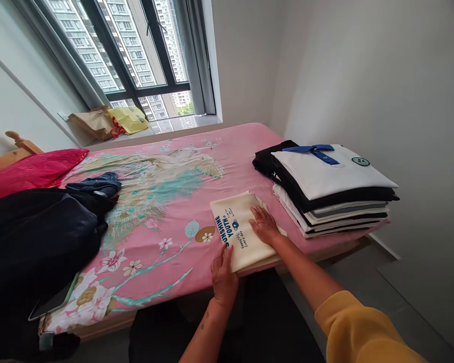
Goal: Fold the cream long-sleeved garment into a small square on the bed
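A folded cream T-shirt [237, 237] with blue lettering lies near the front edge of the bed. My left hand [224, 275] grips its near left corner at the bed's edge. My right hand [264, 224] lies flat on top of the shirt, fingers spread, pressing it down. Just to the right stands a stack of folded shirts [329, 194], topped by a white polo with a blue collar.
The bed has a pink floral sheet [162, 201]. A heap of dark clothes [38, 242] and a phone [53, 302] lie at the left, with a red pillow [30, 171] behind. Paper and yellow bags [109, 122] sit on the windowsill. A white wall runs along the right.
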